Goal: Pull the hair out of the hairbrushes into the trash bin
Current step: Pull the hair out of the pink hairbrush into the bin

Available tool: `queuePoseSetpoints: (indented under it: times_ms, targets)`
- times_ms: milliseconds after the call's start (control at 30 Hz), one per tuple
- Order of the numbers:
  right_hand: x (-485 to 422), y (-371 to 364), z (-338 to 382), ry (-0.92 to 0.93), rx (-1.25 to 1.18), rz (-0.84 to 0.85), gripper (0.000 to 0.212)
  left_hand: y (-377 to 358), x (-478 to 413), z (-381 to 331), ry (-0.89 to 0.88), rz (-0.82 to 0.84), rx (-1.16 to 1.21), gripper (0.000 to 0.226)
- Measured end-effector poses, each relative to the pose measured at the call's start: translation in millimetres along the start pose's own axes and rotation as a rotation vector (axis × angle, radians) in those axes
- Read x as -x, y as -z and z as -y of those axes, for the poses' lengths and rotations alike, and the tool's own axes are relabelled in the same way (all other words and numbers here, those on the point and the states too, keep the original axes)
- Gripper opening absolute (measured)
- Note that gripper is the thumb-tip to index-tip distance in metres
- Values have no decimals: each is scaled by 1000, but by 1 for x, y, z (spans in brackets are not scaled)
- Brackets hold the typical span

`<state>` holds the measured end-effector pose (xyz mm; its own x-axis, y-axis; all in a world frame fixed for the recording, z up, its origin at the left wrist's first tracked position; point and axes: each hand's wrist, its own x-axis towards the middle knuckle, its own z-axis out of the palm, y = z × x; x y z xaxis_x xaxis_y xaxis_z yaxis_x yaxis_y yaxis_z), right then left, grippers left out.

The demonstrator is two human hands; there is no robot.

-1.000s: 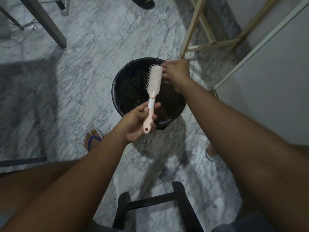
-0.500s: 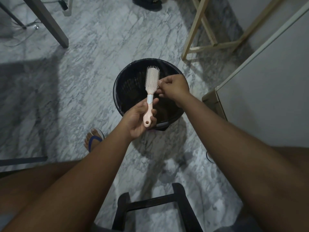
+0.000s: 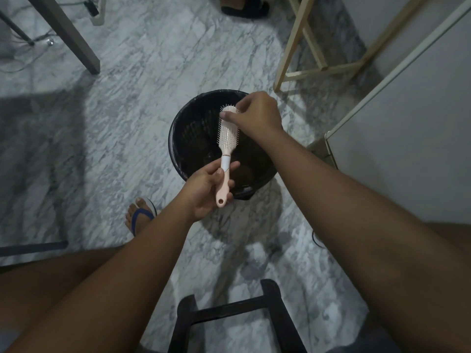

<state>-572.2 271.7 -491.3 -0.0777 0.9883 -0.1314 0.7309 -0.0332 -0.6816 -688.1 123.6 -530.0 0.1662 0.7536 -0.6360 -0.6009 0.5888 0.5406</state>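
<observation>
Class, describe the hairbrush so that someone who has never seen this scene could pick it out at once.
Find the round black bin on the marble floor. Above its opening, the hands hold the hairbrush: left hand on the handle, right hand at the bristle tip. It is the only pale pink thing there, with a white band.

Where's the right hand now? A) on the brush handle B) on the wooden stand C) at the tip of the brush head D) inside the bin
C: the right hand pinches at the far tip of the brush head, over the bin, while the left hand holds the handle.
</observation>
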Motion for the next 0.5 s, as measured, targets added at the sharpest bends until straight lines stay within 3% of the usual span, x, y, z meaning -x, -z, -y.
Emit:
queuePoseSetpoints:
  times_ms: [133,233,300,367,433,500]
  targets:
    - [-13,-2,-7,-52,-51,-40,23,7,4,-4,20,40,40,37]
    - [-10,-4,-16,-128,-291,-23,24,5,5,-9,25,71,104,37]
    - [3,-2,-19,-115,-475,97,8,2,6,-12,20,69,133,36]
    - [17,2,-23,-44,-513,256,42,1,6,-15,25,68,158,35]
    - [22,5,-29,63,-349,316,73,0,6,-16,39,73,153,37]
    - [22,10,-31,118,-246,318,77,1,6,-16,47,71,133,38]
